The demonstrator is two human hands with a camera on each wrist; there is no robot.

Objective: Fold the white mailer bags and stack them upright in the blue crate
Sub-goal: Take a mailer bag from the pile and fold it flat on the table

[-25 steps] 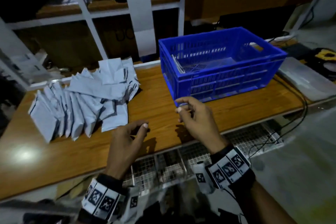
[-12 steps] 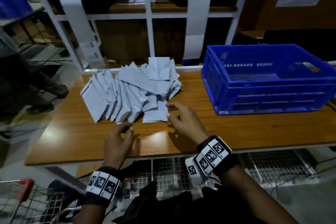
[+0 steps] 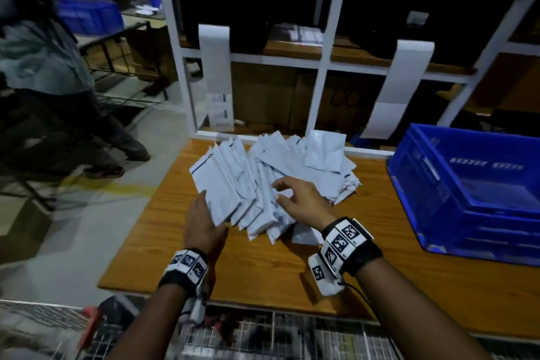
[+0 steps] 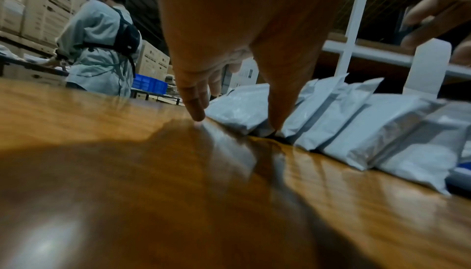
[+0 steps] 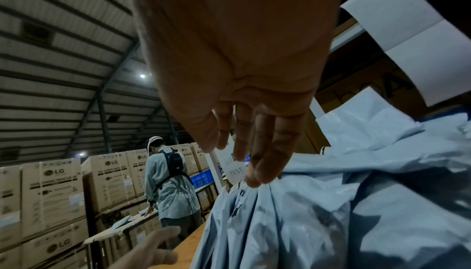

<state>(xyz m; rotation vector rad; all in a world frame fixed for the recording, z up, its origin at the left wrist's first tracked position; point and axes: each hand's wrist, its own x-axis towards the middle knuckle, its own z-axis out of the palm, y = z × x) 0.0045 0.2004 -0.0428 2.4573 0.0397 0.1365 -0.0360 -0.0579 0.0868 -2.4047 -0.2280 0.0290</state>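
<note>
Both hands had reached the mailer bags point(image 3: 263, 184) since 0.5 s ago. Left hand point(image 3: 204, 223), fingers straight, tips at nearest bag's edge; right hand point(image 3: 304, 202) spread, touching pile top, gripping nothing. Risk: slick bags sliding off table point(image 3: 263, 278) beyond left fingers. Blue crate point(image 3: 467, 199) right of right fingers, w/ bare table between.

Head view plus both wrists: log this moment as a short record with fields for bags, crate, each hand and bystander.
bags: white mailer bags fanned in an overlapping pile on the wooden table
crate: blue crate at the table's right end; no bags visible inside
left hand: left hand at the pile's near-left edge, fingers straight, tips down at the table by the end bag
right hand: right hand spread over the pile, fingertips on the bags
grip: none closed yet
bystander: person at another table behind
</note>
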